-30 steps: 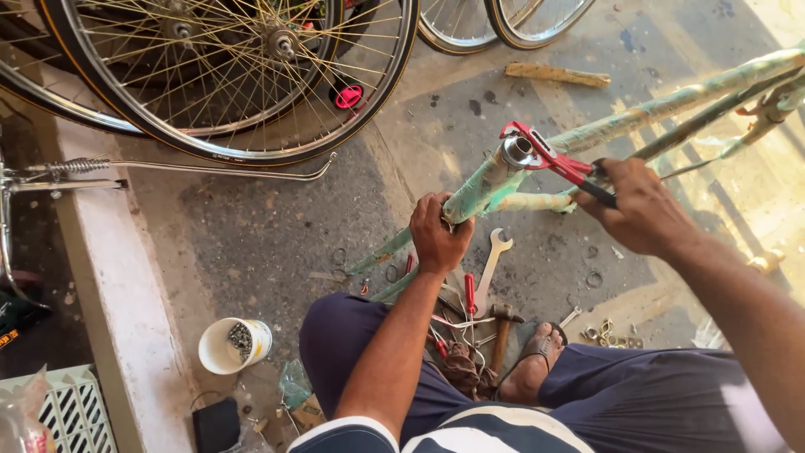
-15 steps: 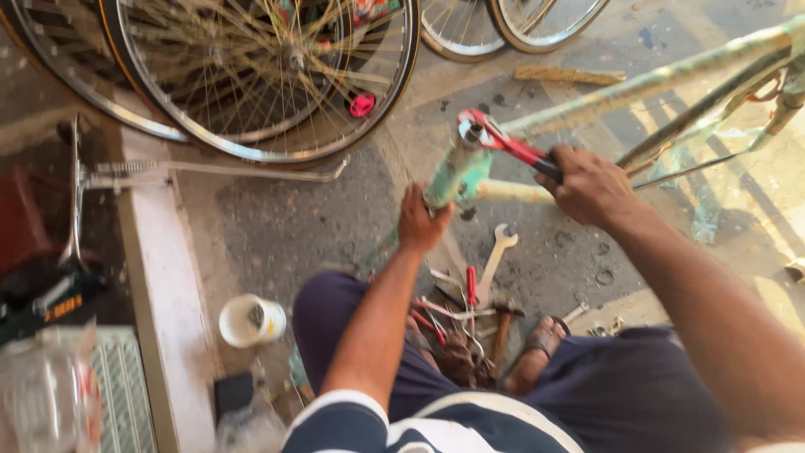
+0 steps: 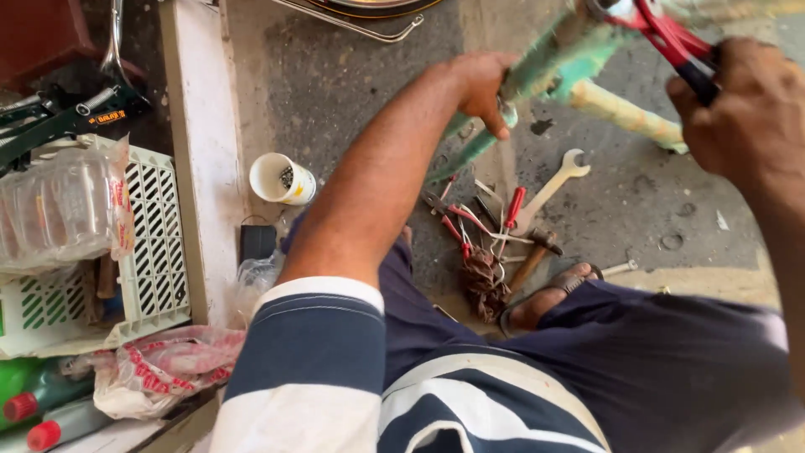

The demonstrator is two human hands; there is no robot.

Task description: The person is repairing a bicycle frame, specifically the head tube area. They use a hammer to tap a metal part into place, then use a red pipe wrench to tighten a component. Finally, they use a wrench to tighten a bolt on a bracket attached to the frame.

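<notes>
Green frame: pale green bicycle frame [image 3: 545,71] runs diagonally across the top right of view, paint worn, lower tube end near the concrete floor [image 3: 360,92].
Left hand: left hand [image 3: 482,84] wraps the green tube, fingers [image 3: 495,124] closed round it, thumb side up.
Right hand: right hand [image 3: 746,113] at the right edge, fingers curled shut on the dark grips of the red-handled pliers [image 3: 662,29].
Pliers: head sits against the frame at the top edge; jaw contact blurred, cannot tell what it bites.
Yellow tube: cream-yellow tube [image 3: 625,117] branches off the frame, just below the pliers.
Tool pile: on the floor between frame and legs; open-end spanner [image 3: 553,184], wooden-handled hammer [image 3: 532,256], red-handled screwdriver [image 3: 513,208], a second pair of red pliers [image 3: 449,220], loose wire tangled over them.
Cup: white cup [image 3: 281,179] with small metal parts inside, on the floor near the white kerb [image 3: 201,168].
Left edge: white slotted plastic crate [image 3: 151,243] beyond the kerb, crumpled clear plastic bag [image 3: 59,210] on top.
Bottom left corner: red-and-white plastic bag [image 3: 159,369], green bottle [image 3: 33,390].
Person: seated, striped sleeve [image 3: 310,352], dark trousers, sandalled foot [image 3: 545,302] touching the tool pile.
</notes>
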